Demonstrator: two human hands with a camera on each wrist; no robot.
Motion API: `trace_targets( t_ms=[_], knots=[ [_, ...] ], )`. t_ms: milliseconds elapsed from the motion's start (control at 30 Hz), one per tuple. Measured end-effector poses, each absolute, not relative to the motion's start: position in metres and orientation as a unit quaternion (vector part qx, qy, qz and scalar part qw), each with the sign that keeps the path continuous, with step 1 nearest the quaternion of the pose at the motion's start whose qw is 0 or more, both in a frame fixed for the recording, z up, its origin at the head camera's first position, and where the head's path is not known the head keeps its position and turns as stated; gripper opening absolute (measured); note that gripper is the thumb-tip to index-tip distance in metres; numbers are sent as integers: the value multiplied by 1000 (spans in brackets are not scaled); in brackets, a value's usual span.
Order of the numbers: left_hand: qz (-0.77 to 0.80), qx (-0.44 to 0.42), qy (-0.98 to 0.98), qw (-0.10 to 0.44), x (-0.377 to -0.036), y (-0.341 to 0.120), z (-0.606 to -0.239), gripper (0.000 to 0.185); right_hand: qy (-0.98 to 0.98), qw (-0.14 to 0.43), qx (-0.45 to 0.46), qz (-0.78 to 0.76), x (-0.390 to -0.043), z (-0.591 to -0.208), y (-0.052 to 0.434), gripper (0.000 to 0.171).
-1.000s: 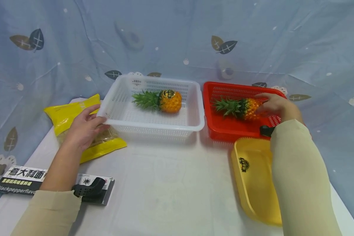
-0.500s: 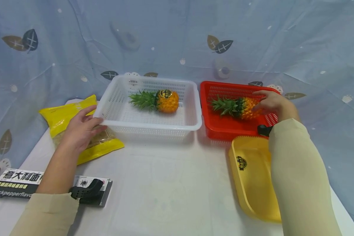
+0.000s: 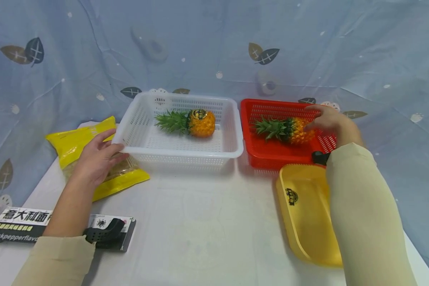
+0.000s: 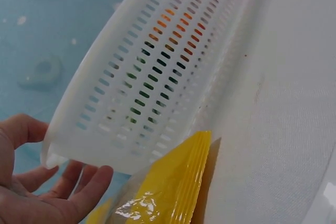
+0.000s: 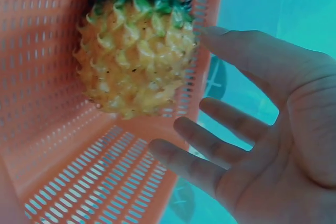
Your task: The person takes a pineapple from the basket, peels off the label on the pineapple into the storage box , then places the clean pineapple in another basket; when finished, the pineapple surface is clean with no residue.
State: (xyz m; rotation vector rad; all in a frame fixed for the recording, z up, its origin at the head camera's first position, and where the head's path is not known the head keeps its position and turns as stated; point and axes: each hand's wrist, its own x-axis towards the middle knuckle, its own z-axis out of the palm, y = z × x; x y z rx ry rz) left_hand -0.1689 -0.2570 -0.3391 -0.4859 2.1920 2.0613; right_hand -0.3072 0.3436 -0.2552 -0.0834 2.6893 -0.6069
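Note:
My right hand [image 3: 332,121], fingers spread and relaxed, hovers over the right side of the red basket [image 3: 271,159]. A pineapple [image 3: 299,131] lies on its side in that basket, leaves to the left. In the right wrist view one fingertip is right at the fruit [image 5: 136,61], while the other fingers stand apart from it. My left hand [image 3: 100,155] holds the front left corner of the white basket [image 3: 186,154], with thumb and fingers on either side of the corner in the left wrist view. Inside the white basket lies another pineapple [image 3: 201,123].
A yellow bag [image 3: 75,143] lies under my left hand, beside the white basket. Nearer, a printed black-and-white box [image 3: 18,224] passes beneath my left forearm. A yellow tray [image 3: 311,222] stands in front of the red basket, partly hidden by my right sleeve. A blue curtain hangs behind.
My right hand has risen slightly off the pineapple, its fingers spreading. My left hand stays at the white basket's corner. The head view has shifted slightly, moving everything left in the picture.

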Motion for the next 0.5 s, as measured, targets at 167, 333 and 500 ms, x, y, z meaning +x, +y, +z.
trace_targets(
  t_ms=[167,333,500],
  knots=[
    [660,-162,732,51,-168,-257,-341,83,958,178,-35,-222,-302,-247,336,85],
    [668,-161,724,52,-168,-256,-344,84,961,162,-42,-220,-293,-242,326,83],
    [669,-166,723,47,-168,-256,-344,87,961,140,-50,-235,-285,-235,315,82]
  ],
)
